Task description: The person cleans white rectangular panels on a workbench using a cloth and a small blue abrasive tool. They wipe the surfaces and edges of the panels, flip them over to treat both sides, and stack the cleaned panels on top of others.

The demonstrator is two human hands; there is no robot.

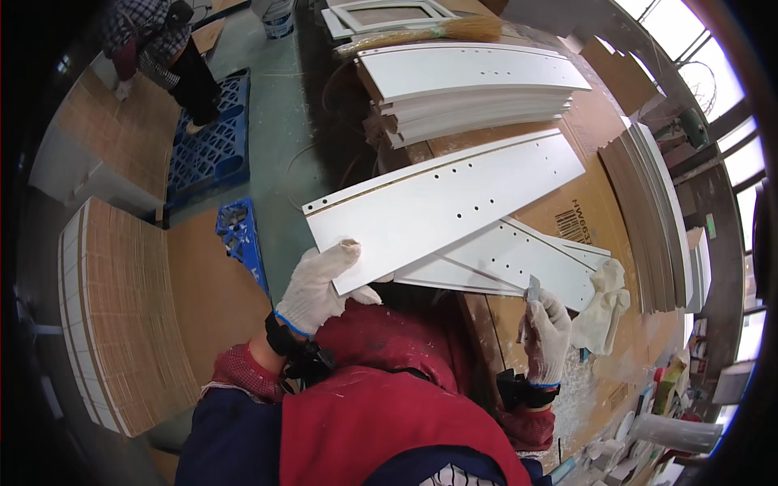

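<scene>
My left hand [320, 279], in a white knit glove, grips the near left corner of a long white board [446, 206] with drilled holes and a groove along its far edge. The board is tilted over the table, its right end farther away. Below it lie more white drilled boards [559, 263], partly hidden by it. My right hand [547, 328], also gloved, is closed around a small scraper [533, 287] whose flat grey blade points up past the fingers. Right of that hand lies a crumpled whitish glove or cloth [604, 304].
Beyond the held board stands a stack of white boards [478, 77], with a straw broom [462, 30] behind it. More panels [648, 219] lean at the right. Cardboard [604, 182] covers the table. Stacked panels [121, 316] and a blue pallet [211, 138] are left; a person [158, 49] works at far left.
</scene>
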